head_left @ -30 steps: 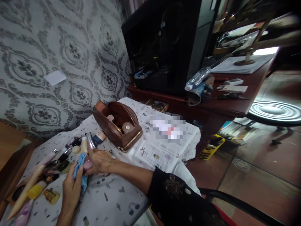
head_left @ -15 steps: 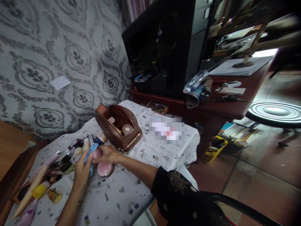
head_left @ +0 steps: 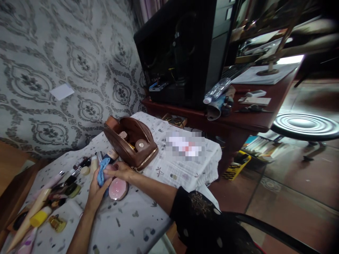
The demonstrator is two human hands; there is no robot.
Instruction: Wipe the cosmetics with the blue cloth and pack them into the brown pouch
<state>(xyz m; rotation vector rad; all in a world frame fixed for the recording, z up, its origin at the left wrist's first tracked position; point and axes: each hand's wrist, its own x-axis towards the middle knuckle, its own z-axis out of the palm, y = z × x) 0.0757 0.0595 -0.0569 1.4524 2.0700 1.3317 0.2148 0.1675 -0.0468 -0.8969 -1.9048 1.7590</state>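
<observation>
My left hand (head_left: 95, 188) is closed on a crumpled blue cloth (head_left: 103, 168) over the near side of the table. Right beside it, my right hand (head_left: 122, 171) grips a small rounded pinkish item (head_left: 109, 170), partly hidden by fingers and cloth; its kind I cannot make out. The cloth touches this item. Just below the hands lies a round pink compact (head_left: 118, 189). Behind my right hand stands a brown leather bag (head_left: 137, 155), unzipped, with a few small items inside.
Many cosmetics lie along the table's left side, among them a yellow-capped tube (head_left: 40, 216), a gold bottle (head_left: 57, 223) and an olive-green jar (head_left: 72, 189). A patterned cloth (head_left: 137, 229) covers the table. Beyond are a dark cabinet (head_left: 174, 70), a plastic bottle (head_left: 217, 90) and a round stool (head_left: 307, 125).
My left hand has turned, its thumb now lower and across toward the pinkish item. The cloth is bunched more tightly against that item. The whole view has shifted slightly.
</observation>
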